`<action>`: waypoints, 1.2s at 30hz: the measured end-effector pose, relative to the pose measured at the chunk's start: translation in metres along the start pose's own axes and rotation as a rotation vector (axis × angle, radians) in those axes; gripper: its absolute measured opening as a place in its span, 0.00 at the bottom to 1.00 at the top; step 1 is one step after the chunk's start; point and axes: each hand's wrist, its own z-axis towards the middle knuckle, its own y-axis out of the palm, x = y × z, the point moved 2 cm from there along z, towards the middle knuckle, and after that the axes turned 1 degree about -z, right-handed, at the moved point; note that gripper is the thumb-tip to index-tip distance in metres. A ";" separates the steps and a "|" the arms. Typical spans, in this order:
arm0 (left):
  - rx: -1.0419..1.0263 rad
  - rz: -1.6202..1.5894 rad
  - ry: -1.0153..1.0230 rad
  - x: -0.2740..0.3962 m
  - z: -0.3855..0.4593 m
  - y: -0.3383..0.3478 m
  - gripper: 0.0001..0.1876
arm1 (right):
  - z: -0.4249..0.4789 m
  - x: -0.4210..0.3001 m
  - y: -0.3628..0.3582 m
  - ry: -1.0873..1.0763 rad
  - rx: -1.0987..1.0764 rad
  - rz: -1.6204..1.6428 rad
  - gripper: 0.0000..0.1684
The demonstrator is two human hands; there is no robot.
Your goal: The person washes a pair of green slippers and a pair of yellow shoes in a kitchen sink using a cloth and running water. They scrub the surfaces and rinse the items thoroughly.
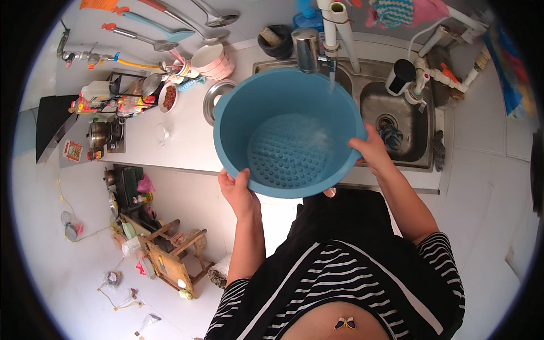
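Both of my hands grip the rim of a large blue plastic basin (231, 106) with a studded bottom. My left hand (239, 191) has its thumb over the near left rim, while my right hand (374, 146) holds the right side, thumb on top. From the faucet (332, 63) a stream of water (332, 83) falls inside the basin's far right wall. Some water splashes and pools on the bottom. The basin hangs over the counter's front edge and covers much of the left bowl of the stainless steel double sink (397, 163).
A dark cloth (391, 137) lies in the right sink bowl. Left of the basin are a metal dish (210, 102), stacked pink bowls (212, 61), a glass cup (163, 134) and a bowl of reddish food (169, 97). A stone mortar (275, 46) stands behind.
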 end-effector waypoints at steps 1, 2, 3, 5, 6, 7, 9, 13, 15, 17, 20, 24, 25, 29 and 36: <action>-0.003 0.013 0.024 0.006 0.005 0.003 0.21 | 0.009 0.003 0.007 0.000 -0.021 0.015 0.41; -0.011 0.018 0.040 0.008 0.010 0.007 0.21 | 0.018 0.006 0.010 0.003 -0.020 0.046 0.42; -0.024 0.014 0.045 0.005 0.015 0.012 0.21 | 0.024 0.008 0.010 0.008 -0.007 0.069 0.42; -0.051 0.035 0.070 0.000 0.014 0.024 0.21 | 0.028 0.013 0.006 -0.011 0.047 0.190 0.44; -0.069 0.046 0.089 -0.006 0.005 0.031 0.21 | 0.025 0.016 0.002 -0.030 0.094 0.283 0.46; -0.088 0.056 0.114 -0.011 -0.004 0.040 0.21 | 0.023 0.018 -0.002 -0.056 0.139 0.378 0.47; -0.091 0.054 0.104 -0.019 -0.021 0.046 0.22 | 0.019 0.032 -0.007 0.030 0.070 0.502 0.48; -0.105 0.095 0.188 -0.021 -0.043 0.049 0.22 | 0.026 0.060 0.015 0.083 0.064 0.468 0.41; -0.109 0.130 0.251 -0.015 -0.045 0.046 0.21 | 0.033 0.049 0.025 0.136 0.039 0.410 0.39; -0.145 0.130 0.201 -0.011 -0.044 0.039 0.19 | 0.044 0.034 0.029 0.112 0.040 0.404 0.38; -0.176 -0.002 0.061 0.009 -0.021 0.029 0.17 | 0.070 0.040 0.013 0.012 0.040 0.409 0.39; -0.055 -0.062 -0.025 0.048 0.013 0.023 0.21 | 0.068 0.035 -0.003 -0.034 -0.003 0.356 0.37; -0.057 -0.017 0.012 0.050 0.013 0.028 0.21 | 0.070 0.033 -0.003 -0.019 -0.031 0.372 0.37; -0.079 0.083 0.108 0.055 0.011 0.068 0.26 | 0.082 0.039 0.007 0.054 -0.044 0.372 0.36; -0.301 0.271 0.219 0.041 -0.005 0.134 0.28 | 0.094 0.098 0.039 0.284 -0.244 0.313 0.38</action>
